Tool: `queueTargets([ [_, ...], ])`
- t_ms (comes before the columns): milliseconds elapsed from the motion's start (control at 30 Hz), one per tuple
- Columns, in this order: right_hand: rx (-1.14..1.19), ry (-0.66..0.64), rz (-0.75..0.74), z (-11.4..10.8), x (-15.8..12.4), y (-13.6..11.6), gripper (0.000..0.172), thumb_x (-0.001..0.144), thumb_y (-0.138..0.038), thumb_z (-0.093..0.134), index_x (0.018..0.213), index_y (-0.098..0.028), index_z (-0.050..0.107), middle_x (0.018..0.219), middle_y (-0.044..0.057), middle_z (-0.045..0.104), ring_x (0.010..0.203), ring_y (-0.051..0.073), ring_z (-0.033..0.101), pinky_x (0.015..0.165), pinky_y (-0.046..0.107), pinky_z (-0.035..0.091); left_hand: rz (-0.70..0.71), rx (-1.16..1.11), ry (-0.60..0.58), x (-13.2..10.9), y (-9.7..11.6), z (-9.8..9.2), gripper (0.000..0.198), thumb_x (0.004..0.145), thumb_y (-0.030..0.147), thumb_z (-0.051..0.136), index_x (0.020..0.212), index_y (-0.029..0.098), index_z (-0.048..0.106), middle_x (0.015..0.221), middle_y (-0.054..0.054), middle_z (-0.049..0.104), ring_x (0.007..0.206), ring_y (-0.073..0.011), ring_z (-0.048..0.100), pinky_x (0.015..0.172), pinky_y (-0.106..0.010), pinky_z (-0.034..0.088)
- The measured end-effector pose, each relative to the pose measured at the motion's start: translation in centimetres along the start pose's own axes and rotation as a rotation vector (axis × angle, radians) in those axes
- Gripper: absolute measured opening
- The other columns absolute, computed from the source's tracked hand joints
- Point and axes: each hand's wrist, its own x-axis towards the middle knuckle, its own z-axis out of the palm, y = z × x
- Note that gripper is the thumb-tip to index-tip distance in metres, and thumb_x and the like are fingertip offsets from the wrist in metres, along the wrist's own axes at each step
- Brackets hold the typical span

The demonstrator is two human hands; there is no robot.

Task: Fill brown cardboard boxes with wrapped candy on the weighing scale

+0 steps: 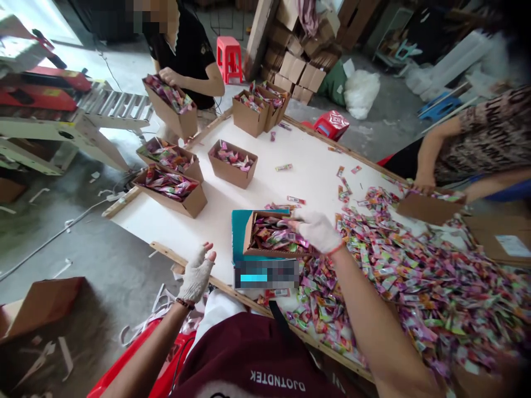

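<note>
A cardboard box (269, 254) full of small colourful packets (277, 231) sits on the teal plate (239, 235) of a scale (266, 274) with a lit display. My right hand (318, 231), in a white fingerless glove, reaches over the box's right end. Its fingers are stretched out and lie on or just above the packets; the undersides are hidden. At the table's near edge, left of the scale, my left hand (197, 273) hovers in a similar glove. Its fingers are apart and nothing is in them.
A large heap of packets (406, 265) covers the table's right side. Filled boxes (232, 171) stand at the left and far end. Across the table a person (188, 61) tilts a filled box (176, 116). Another person's hand (425, 181) is at a box (431, 208) on the right.
</note>
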Motion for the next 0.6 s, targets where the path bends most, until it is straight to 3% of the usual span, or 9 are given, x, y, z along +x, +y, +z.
queueTargets([
  [133,0.243,0.223,0.153,-5.0,-6.4,1.8,0.029,0.090,-0.049,0.056,0.096,-0.026,0.073,0.078,0.002,0.069,0.067,0.020,0.060,0.061,0.032,0.047,-0.003,0.046,0.000,0.4,-0.6,-0.5,0.069,0.078,0.064,0.060,0.125,0.013,0.065,0.143,-0.018,0.057,0.124,-0.0314,0.059,0.098,-0.042,0.055],
  [233,-0.018,0.335,0.305,-8.8,-11.9,3.8,0.023,0.088,-0.051,0.057,0.092,-0.032,0.070,0.084,0.006,0.071,0.072,0.025,0.063,0.066,0.039,0.047,-0.006,0.052,-0.013,0.6,-0.4,-0.2,0.068,0.079,0.063,0.060,0.126,0.014,0.065,0.143,-0.017,0.057,0.121,-0.0299,0.061,0.097,-0.042,0.055],
  [300,-0.276,0.313,0.420,-10.4,-14.8,5.7,0.016,0.087,-0.046,0.052,0.087,-0.035,0.064,0.085,0.010,0.070,0.074,0.028,0.064,0.068,0.044,0.046,-0.006,0.042,-0.025,0.6,-0.1,0.3,0.068,0.079,0.062,0.061,0.126,0.013,0.065,0.142,-0.018,0.057,0.120,-0.0298,0.060,0.096,-0.041,0.055],
  [367,-0.411,0.241,0.539,-10.7,-16.5,7.4,0.012,0.082,-0.040,0.052,0.091,-0.036,0.059,0.087,0.013,0.070,0.077,0.031,0.065,0.070,0.047,0.046,-0.001,0.024,-0.042,0.6,0.2,0.8,0.068,0.079,0.062,0.061,0.125,0.012,0.065,0.142,-0.019,0.057,0.120,-0.0297,0.060,0.093,-0.040,0.056],
  [433,-0.388,0.191,0.576,-10.0,-16.7,8.1,0.022,0.079,-0.036,0.054,0.100,-0.036,0.057,0.092,0.013,0.071,0.083,0.032,0.066,0.074,0.047,0.048,-0.003,0.007,-0.058,0.6,0.5,1.2,0.069,0.079,0.062,0.061,0.126,0.011,0.064,0.141,-0.019,0.057,0.118,-0.0293,0.061,0.090,-0.039,0.057],
  [600,-0.266,0.273,0.219,-6.1,-12.2,4.5,0.028,0.092,-0.038,0.048,0.112,-0.023,0.060,0.115,0.014,0.067,0.109,0.030,0.063,0.098,0.043,0.048,-0.001,0.012,-0.066,0.7,1.0,1.4,0.074,0.078,0.064,0.061,0.128,0.010,0.063,0.142,-0.020,0.056,0.120,-0.0294,0.060,0.089,-0.038,0.057],
])
